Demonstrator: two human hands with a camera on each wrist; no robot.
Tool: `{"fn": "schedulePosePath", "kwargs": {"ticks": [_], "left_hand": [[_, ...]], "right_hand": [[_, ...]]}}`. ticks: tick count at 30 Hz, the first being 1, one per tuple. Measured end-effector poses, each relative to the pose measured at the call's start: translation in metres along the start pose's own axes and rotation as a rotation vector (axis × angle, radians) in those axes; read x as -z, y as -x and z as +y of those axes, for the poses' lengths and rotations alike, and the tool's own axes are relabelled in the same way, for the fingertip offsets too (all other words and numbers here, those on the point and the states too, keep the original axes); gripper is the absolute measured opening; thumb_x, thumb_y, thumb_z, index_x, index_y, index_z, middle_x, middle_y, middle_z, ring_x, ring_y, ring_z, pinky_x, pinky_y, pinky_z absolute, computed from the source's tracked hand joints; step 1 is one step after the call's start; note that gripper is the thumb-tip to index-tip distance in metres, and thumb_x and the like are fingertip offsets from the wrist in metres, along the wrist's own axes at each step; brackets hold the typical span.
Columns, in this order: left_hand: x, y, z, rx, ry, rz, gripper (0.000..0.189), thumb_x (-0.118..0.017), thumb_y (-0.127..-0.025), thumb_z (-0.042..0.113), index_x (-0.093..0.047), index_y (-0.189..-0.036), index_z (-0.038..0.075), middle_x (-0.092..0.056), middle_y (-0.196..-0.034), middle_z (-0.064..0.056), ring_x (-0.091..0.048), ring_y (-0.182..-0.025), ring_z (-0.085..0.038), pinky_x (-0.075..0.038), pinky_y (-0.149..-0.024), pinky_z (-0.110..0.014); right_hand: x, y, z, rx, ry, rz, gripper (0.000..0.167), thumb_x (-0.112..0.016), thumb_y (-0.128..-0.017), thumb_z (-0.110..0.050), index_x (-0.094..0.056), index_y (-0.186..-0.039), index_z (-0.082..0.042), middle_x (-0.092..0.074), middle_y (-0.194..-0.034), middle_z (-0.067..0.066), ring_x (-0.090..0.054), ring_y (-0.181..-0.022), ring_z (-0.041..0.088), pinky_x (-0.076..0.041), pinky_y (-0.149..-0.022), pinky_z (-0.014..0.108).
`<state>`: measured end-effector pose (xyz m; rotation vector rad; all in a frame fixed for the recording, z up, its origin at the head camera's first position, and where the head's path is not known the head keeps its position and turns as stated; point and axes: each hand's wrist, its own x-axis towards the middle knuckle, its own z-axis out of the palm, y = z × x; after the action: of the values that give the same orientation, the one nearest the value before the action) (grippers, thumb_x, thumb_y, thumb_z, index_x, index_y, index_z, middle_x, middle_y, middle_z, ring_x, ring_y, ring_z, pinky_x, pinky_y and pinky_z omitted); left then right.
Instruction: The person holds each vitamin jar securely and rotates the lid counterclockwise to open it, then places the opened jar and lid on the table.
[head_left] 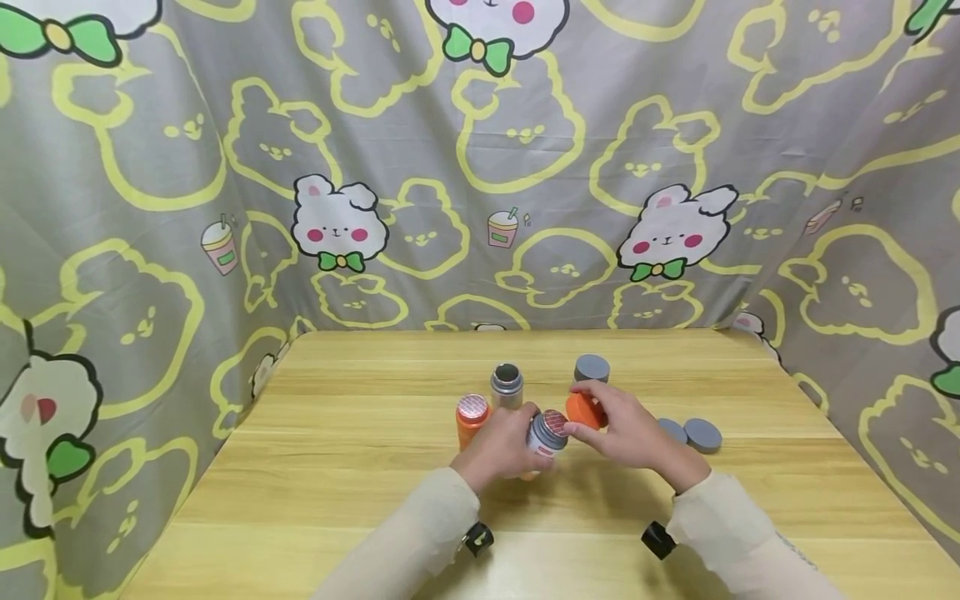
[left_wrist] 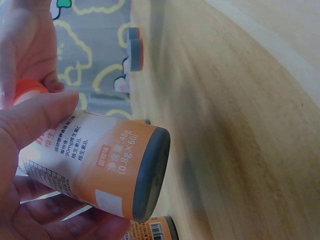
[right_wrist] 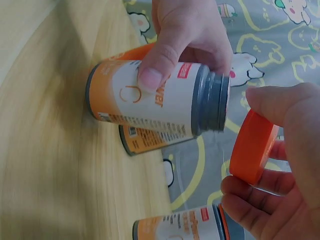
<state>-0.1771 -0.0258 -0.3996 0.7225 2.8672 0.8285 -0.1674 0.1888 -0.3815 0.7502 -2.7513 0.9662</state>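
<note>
My left hand (head_left: 497,443) grips a white and orange supplement bottle (right_wrist: 167,95), its dark grey neck topped by a foil seal (head_left: 555,423). In the left wrist view the bottle's grey base (left_wrist: 152,172) faces the table at a tilt. My right hand (head_left: 630,429) pinches an orange lid (right_wrist: 252,147) between thumb and fingers, just off the bottle's mouth. Beside the left hand stands an orange bottle (head_left: 471,421) with foil over its mouth. Behind the held bottle, an uncapped bottle (head_left: 507,385) with a grey neck shows a dark inside.
Beyond the right hand stands a bottle with a grey lid (head_left: 592,367), its label visible in the right wrist view. Two grey lids, one partly hidden (head_left: 673,430) and one in full view (head_left: 703,435), lie right of that hand. A patterned curtain (head_left: 420,158) surrounds the wooden table (head_left: 337,483).
</note>
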Motion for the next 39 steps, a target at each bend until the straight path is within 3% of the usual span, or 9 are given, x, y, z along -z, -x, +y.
{"fn": "schedulePosePath", "kwargs": {"ticks": [7,20,29,39], "left_hand": [[-0.005,-0.005,-0.002,0.004,0.0,0.02,0.069,-0.089,-0.068,0.035,-0.056,-0.122,0.006,-0.064,-0.098,-0.002,-0.06,-0.085,-0.012,-0.051,-0.08,-0.029],[-0.011,-0.014,0.0,0.012,0.034,0.052,0.066,-0.09,-0.067,0.031,-0.058,-0.117,0.003,-0.065,-0.1,-0.005,-0.063,-0.091,-0.017,-0.051,-0.082,-0.031],[-0.014,-0.017,-0.001,0.043,0.055,0.058,0.066,-0.089,-0.068,0.031,-0.056,-0.119,0.004,-0.065,-0.104,-0.007,-0.063,-0.093,-0.017,-0.051,-0.085,-0.031],[-0.017,-0.021,0.0,0.069,0.097,0.061,0.065,-0.089,-0.07,0.03,-0.055,-0.119,0.005,-0.064,-0.106,-0.007,-0.063,-0.095,-0.017,-0.051,-0.086,-0.033]], "right_hand": [[0.005,0.004,0.011,-0.048,0.012,0.031,0.051,-0.072,-0.088,-0.031,-0.053,-0.126,-0.004,-0.061,-0.103,0.009,-0.058,-0.082,0.017,-0.05,-0.067,0.032],[0.022,0.015,0.035,-0.116,0.131,0.122,0.054,-0.074,-0.086,-0.029,-0.053,-0.126,0.0,-0.06,-0.111,0.018,-0.056,-0.085,0.025,-0.049,-0.068,0.039],[0.033,0.024,0.06,-0.148,0.173,0.138,0.055,-0.072,-0.088,-0.034,-0.053,-0.126,0.0,-0.06,-0.11,0.021,-0.055,-0.082,0.026,-0.047,-0.065,0.037],[0.044,0.036,0.095,-0.237,0.198,0.134,0.06,-0.069,-0.089,-0.038,-0.05,-0.127,0.005,-0.059,-0.108,0.023,-0.056,-0.083,0.028,-0.047,-0.064,0.037]]}}
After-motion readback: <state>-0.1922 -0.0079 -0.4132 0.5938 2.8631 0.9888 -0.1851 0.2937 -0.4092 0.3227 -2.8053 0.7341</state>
